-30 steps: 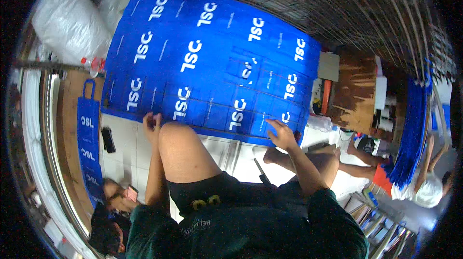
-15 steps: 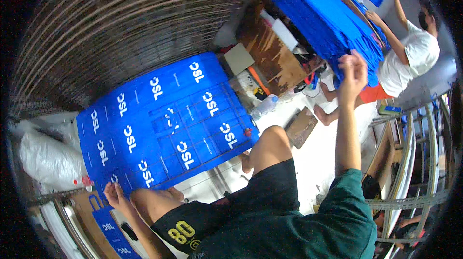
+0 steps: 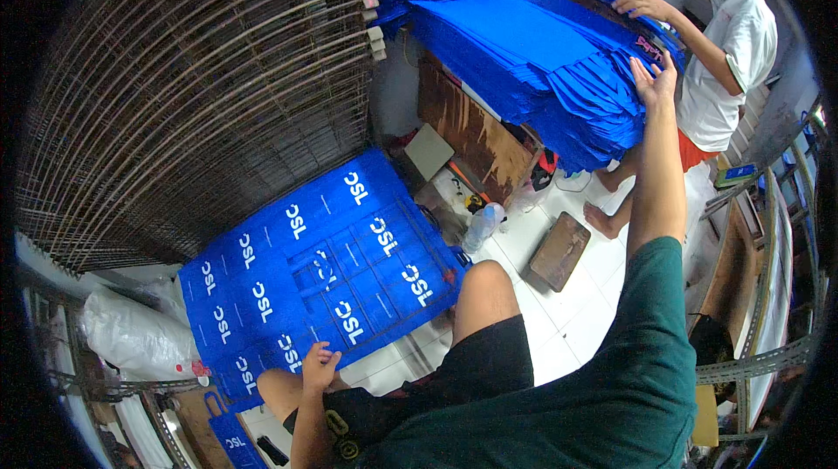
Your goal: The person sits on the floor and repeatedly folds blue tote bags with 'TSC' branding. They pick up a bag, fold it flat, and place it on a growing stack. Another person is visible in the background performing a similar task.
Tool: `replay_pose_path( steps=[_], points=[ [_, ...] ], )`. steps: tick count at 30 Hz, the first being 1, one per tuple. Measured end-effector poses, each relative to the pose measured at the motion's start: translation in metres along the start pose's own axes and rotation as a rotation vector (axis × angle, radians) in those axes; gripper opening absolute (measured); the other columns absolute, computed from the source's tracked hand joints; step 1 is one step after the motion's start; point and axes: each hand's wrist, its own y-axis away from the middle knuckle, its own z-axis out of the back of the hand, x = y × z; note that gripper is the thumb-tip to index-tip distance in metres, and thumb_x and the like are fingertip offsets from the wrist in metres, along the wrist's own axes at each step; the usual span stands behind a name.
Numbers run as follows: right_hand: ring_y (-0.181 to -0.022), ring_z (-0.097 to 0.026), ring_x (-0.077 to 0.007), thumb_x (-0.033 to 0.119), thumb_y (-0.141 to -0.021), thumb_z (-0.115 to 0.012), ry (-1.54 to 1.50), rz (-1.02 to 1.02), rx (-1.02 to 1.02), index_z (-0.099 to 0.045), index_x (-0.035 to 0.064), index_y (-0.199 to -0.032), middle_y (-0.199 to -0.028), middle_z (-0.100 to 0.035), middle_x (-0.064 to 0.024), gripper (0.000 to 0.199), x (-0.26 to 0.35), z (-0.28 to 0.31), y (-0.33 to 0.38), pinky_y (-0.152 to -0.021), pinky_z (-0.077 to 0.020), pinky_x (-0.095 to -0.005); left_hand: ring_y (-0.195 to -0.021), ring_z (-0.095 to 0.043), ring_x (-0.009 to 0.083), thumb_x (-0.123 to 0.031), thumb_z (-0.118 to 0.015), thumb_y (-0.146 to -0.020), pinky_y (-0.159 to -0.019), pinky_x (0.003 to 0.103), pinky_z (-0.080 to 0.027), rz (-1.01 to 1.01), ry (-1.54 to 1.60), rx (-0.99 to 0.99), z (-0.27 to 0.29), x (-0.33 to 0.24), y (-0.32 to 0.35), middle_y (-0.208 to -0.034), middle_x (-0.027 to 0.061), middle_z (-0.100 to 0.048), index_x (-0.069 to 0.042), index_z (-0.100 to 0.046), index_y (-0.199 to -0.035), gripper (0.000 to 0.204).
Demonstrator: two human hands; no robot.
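A seated worker's right hand reaches up, fingers spread wide, against a tall stack of blue fabric sheets. The left hand, its grip loose, rests at the near edge of the printed blue sheet on the floor.

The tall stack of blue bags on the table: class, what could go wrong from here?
1. The right hand presses the overhanging edge of the blue bag stack; sheets might slide off.
2. A plastic bottle and wooden block lie below; falling bags could knock them.
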Motion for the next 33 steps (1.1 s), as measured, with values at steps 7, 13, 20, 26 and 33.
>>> replay_pose_path(
  steps=[7,13,20,26,33],
  points=[
    [-0.117,-0.040,-0.0339,0.041,-0.083,-0.056,0.095,0.030,0.068,-0.039,0.0062,-0.125,-0.124,-0.044,-0.0180,0.057,-0.025,0.024,-0.058,-0.095,-0.0357,-0.0506,-0.066,-0.061,0.0178,-0.018,-0.073,-0.071,-0.059,0.030,-0.050,0.021,-0.001,-0.057,-0.002,0.018,0.010,-0.076,0.0101,-0.063,-0.001,-0.056,-0.101,0.038],
    [-0.089,-0.056,-0.0259,0.024,-0.079,-0.061,0.773,0.255,-0.268,-0.057,0.0020,-0.103,-0.102,-0.057,-0.0134,0.032,-0.001,0.123,-0.214,-0.076,-0.0467,-0.0384,-0.067,-0.062,0.0189,-0.022,-0.071,-0.072,-0.060,0.032,-0.050,0.049,-0.085,-0.067,-0.004,0.025,0.024,-0.076,0.0095,-0.064,-0.005,-0.057,-0.100,0.036],
    [-0.110,-0.049,-0.0280,0.015,-0.088,-0.048,0.530,0.131,0.053,-0.050,-0.0025,-0.115,-0.122,-0.047,-0.0174,0.032,0.037,0.064,-0.213,-0.092,-0.0429,-0.0380,-0.074,-0.062,0.0305,-0.028,-0.064,-0.075,-0.065,0.042,-0.049,0.011,-0.464,0.032,0.001,-0.018,0.044,-0.077,0.0097,-0.063,-0.010,-0.056,-0.099,0.031],
    [-0.111,-0.048,-0.0250,0.013,-0.088,-0.047,0.687,0.404,0.149,-0.050,-0.0023,-0.116,-0.125,-0.046,-0.0158,0.032,0.065,-0.048,-0.142,-0.093,-0.0411,-0.0356,-0.080,-0.062,0.0306,-0.028,-0.063,-0.074,-0.068,0.043,-0.050,0.041,-0.496,0.057,-0.008,-0.022,0.049,-0.081,0.0102,-0.063,-0.012,-0.055,-0.100,0.031],
    [-0.112,-0.047,-0.0214,0.010,-0.089,-0.046,0.736,0.787,0.411,-0.049,-0.0021,-0.118,-0.128,-0.044,-0.0141,0.032,0.065,-0.152,0.032,-0.094,-0.0390,-0.0328,-0.071,-0.060,0.0278,-0.024,-0.060,-0.076,-0.060,0.042,-0.049,-0.137,-0.287,-0.223,0.001,-0.029,0.055,-0.078,0.0074,-0.059,-0.013,-0.057,-0.089,0.018]
  ],
)
